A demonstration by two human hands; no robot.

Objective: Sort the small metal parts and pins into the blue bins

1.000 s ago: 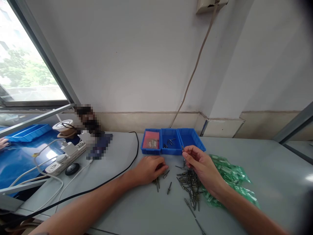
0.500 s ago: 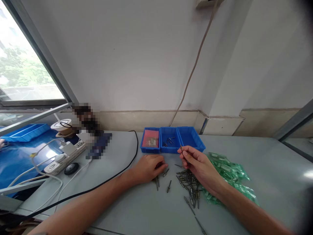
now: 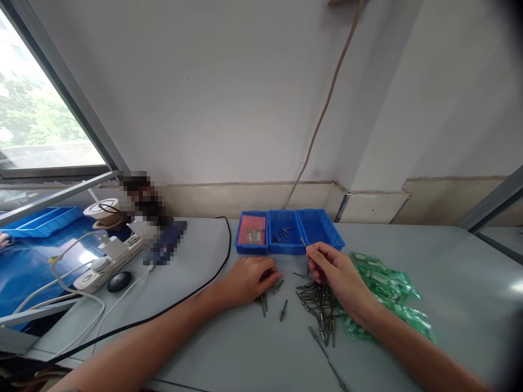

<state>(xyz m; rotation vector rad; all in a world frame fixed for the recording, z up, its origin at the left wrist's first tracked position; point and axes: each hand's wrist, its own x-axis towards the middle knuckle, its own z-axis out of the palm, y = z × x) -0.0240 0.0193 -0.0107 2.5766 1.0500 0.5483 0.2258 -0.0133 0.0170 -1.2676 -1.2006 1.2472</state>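
Note:
My right hand (image 3: 333,267) pinches a thin metal blind rivet (image 3: 303,242) between thumb and fingertips. Its tip points up and left, near the front wall of the blue bins. Beneath that hand lies a loose pile of blind rivets (image 3: 321,307). My left hand (image 3: 250,280) rests on the table with its fingers curled; what they hold, if anything, is hidden. A few rivets (image 3: 263,305) stick out from under it. Between the hands lie single rivets (image 3: 284,310). Several small metal pieces (image 3: 283,235) are in the middle blue bin (image 3: 281,249).
A left blue bin (image 3: 251,250) contains a red-backed packet (image 3: 253,222); a right blue bin (image 3: 321,218) adjoins the middle one. Green plastic bags (image 3: 384,283) lie beside my right forearm. A black cable (image 3: 196,280) crosses the table, near a mouse (image 3: 119,281) and a power strip (image 3: 108,264).
My right hand has moved slightly right and turned, with the rivet now pointing up and left from its fingertips. My left hand stays in place.

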